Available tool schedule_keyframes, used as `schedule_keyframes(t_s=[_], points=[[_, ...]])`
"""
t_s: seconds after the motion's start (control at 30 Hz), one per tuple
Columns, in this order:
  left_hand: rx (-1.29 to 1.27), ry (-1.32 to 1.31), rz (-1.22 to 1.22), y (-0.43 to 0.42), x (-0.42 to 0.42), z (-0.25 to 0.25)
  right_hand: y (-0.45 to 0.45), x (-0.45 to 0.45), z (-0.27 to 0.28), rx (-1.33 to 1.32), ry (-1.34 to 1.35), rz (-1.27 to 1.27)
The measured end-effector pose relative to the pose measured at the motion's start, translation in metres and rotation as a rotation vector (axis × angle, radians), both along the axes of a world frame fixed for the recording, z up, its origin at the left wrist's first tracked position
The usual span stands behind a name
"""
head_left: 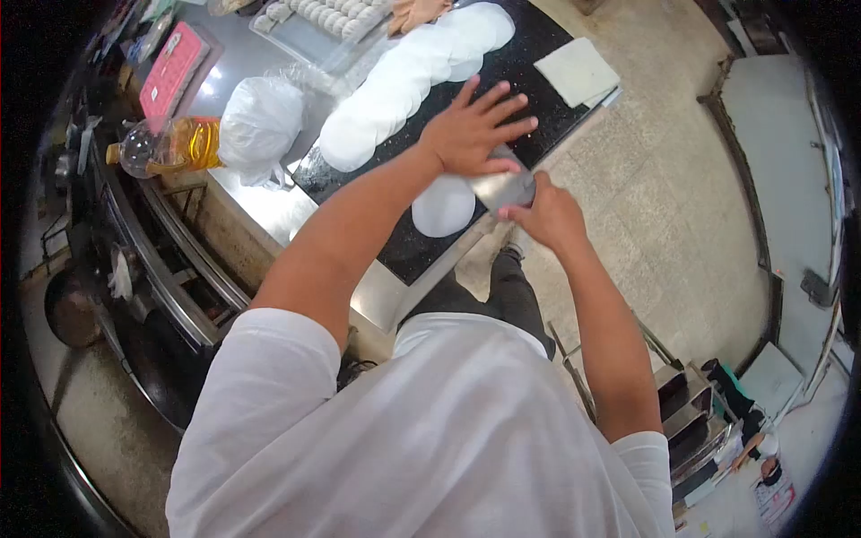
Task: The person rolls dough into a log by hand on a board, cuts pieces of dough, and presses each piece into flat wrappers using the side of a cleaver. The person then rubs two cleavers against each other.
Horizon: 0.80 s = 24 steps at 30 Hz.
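Note:
My left hand point(477, 131) lies palm down with its fingers spread, its heel by a broad metal blade point(507, 188) like a cleaver's. My right hand point(549, 213) is closed round the end of that blade, at the near edge of the black board point(408, 247). Motion blurs the blade, and whatever lies under it is hidden. Just left of it, a single thin white round dough wrapper point(443, 208) rests on the board. Beyond my left hand, an overlapping row of white round dough wrappers point(395, 94) runs up the board.
A folded white cloth point(578, 72) lies at the board's right corner. To the left are a white plastic bag point(260, 121), an oil bottle point(184, 146) and a pink-lidded box point(177, 76). A tray point(305, 49) of dumplings stands at the back. Metal racks point(691, 412) are at lower right.

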<state>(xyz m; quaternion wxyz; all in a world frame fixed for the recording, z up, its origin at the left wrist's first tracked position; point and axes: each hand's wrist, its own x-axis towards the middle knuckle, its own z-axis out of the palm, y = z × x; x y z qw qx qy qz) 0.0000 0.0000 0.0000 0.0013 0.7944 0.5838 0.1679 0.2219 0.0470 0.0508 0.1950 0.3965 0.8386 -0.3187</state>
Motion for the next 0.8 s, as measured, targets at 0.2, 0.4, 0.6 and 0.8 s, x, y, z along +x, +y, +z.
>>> schedule_keyframes(t_s=[0.2,0.4,0.6,0.8], points=[[-0.102,-0.249,0.358,-0.018,-0.003,0.042,-0.092,0.037,0.001,0.112,0.149,-0.321],[-0.664,-0.603,0.471,-0.103,0.003,0.053,-0.194,0.12,0.038,-0.08,0.048,-0.298],[-0.297,-0.87,0.657,-0.128,0.018,0.039,-0.096,0.068,0.02,0.15,0.203,-0.26],[-0.3,-1.155,0.683,-0.167,0.035,0.063,-0.102,0.008,-0.008,-0.108,0.261,0.017]])
